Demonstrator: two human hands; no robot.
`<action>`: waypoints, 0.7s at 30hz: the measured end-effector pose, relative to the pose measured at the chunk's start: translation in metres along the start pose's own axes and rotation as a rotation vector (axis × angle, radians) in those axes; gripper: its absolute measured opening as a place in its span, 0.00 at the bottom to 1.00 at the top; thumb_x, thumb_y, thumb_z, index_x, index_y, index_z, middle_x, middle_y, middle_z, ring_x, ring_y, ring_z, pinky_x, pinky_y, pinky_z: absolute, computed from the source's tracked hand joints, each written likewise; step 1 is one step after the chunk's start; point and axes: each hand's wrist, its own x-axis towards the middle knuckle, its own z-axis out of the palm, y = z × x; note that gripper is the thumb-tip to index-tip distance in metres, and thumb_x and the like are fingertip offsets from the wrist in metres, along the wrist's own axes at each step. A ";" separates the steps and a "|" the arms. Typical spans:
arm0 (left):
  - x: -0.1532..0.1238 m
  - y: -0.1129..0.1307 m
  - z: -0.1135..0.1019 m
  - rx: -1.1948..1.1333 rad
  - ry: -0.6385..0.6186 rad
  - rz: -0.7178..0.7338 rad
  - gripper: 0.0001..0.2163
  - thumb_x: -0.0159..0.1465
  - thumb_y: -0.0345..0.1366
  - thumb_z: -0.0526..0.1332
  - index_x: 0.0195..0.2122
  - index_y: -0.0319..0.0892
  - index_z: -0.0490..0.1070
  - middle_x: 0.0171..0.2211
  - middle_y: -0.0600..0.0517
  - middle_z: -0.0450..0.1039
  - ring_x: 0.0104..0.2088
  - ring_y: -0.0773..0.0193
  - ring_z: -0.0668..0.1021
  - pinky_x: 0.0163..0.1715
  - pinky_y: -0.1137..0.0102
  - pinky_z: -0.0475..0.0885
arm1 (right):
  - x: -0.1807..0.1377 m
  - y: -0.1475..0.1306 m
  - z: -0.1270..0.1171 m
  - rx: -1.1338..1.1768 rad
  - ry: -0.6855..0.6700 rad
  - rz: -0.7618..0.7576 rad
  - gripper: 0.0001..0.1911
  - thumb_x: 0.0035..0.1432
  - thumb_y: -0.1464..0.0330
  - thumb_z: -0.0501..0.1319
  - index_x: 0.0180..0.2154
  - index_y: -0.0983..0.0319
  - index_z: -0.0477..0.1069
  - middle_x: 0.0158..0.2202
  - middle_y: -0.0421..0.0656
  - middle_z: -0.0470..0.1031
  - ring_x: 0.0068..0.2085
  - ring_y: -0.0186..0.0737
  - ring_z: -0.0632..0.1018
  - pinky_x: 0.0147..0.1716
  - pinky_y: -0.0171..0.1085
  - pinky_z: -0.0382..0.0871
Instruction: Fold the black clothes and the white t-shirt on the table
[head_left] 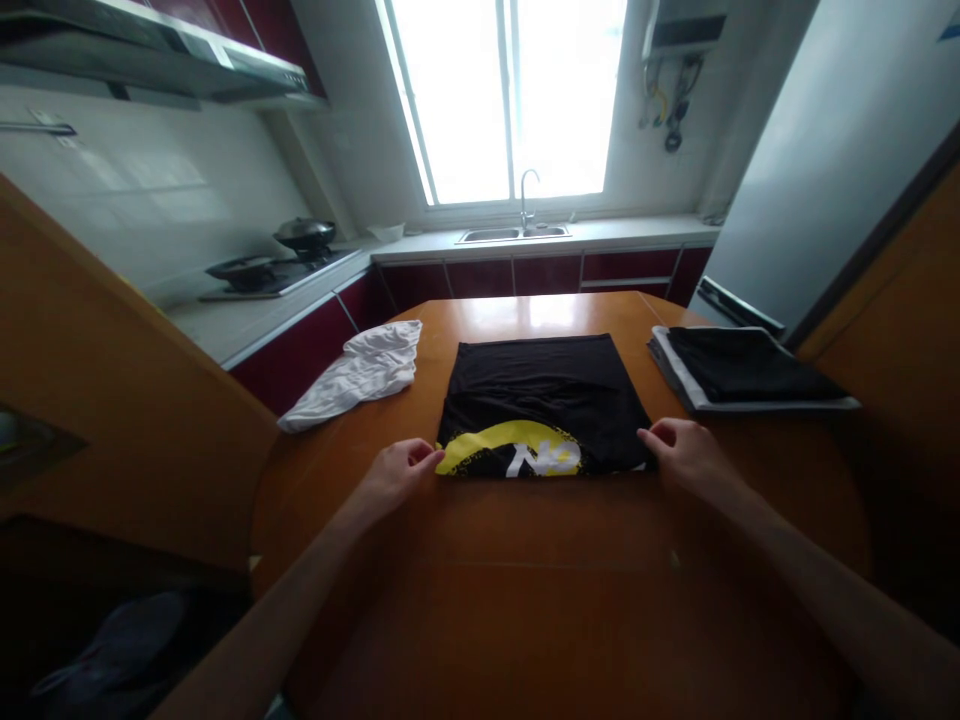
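Note:
A black T-shirt (544, 385) with a yellow and white print lies folded into a near-square on the wooden table (540, 540). My left hand (401, 468) pinches its near left corner, beside the yellow part of the print. At the near right corner, my right hand (686, 450) has thumb and fingers closed on the black cloth. Small creases run across the middle of the shirt. Its near edge lies roughly straight between my two hands.
A crumpled white garment (360, 370) lies at the table's left. On the right sits a stack of folded clothes (750, 368), black on top. Beyond are a counter with a sink (514, 235), a stove with pans (304, 235), and a fridge (817, 150).

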 end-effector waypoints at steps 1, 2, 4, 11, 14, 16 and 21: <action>-0.007 0.000 0.003 -0.007 -0.011 -0.001 0.19 0.59 0.55 0.62 0.28 0.44 0.79 0.25 0.51 0.79 0.26 0.58 0.78 0.25 0.70 0.67 | -0.011 0.001 0.001 0.017 -0.026 0.006 0.20 0.60 0.52 0.61 0.26 0.58 0.76 0.24 0.44 0.79 0.25 0.42 0.77 0.25 0.38 0.64; -0.012 0.000 0.007 -0.015 -0.012 0.004 0.18 0.59 0.54 0.62 0.28 0.44 0.79 0.25 0.51 0.78 0.26 0.59 0.77 0.25 0.70 0.67 | -0.020 0.003 0.003 0.033 -0.045 0.005 0.20 0.60 0.52 0.61 0.25 0.58 0.76 0.24 0.44 0.79 0.25 0.42 0.77 0.25 0.37 0.64; -0.017 0.000 0.012 -0.043 0.016 0.030 0.17 0.58 0.53 0.64 0.28 0.43 0.79 0.25 0.50 0.78 0.26 0.59 0.77 0.26 0.69 0.68 | -0.031 0.003 0.006 0.063 -0.052 0.002 0.18 0.58 0.53 0.62 0.26 0.58 0.77 0.25 0.44 0.79 0.26 0.42 0.78 0.25 0.37 0.65; -0.023 0.005 0.014 -0.212 0.248 0.189 0.18 0.57 0.54 0.68 0.31 0.42 0.82 0.30 0.50 0.74 0.25 0.67 0.71 0.24 0.73 0.67 | -0.034 0.003 0.005 0.220 0.051 0.008 0.13 0.55 0.58 0.62 0.28 0.59 0.77 0.25 0.43 0.79 0.27 0.43 0.78 0.26 0.38 0.68; -0.026 0.002 0.015 -0.261 0.232 0.237 0.19 0.56 0.55 0.69 0.30 0.42 0.83 0.30 0.51 0.72 0.26 0.68 0.71 0.24 0.74 0.67 | -0.039 0.006 0.004 0.261 0.083 0.014 0.14 0.55 0.57 0.62 0.28 0.60 0.77 0.23 0.42 0.78 0.25 0.42 0.77 0.24 0.37 0.67; -0.027 -0.003 0.016 -0.259 0.198 0.249 0.19 0.55 0.56 0.70 0.29 0.43 0.83 0.31 0.51 0.71 0.28 0.67 0.72 0.25 0.74 0.68 | -0.043 0.008 0.005 0.261 0.070 0.012 0.14 0.55 0.57 0.63 0.27 0.59 0.77 0.22 0.42 0.77 0.24 0.42 0.76 0.22 0.37 0.66; -0.026 -0.021 0.007 -0.209 0.035 0.256 0.19 0.55 0.55 0.70 0.26 0.43 0.82 0.34 0.49 0.73 0.33 0.63 0.78 0.33 0.71 0.75 | -0.049 0.015 0.002 0.195 -0.015 -0.019 0.14 0.56 0.58 0.62 0.26 0.59 0.77 0.23 0.42 0.77 0.25 0.41 0.77 0.24 0.37 0.67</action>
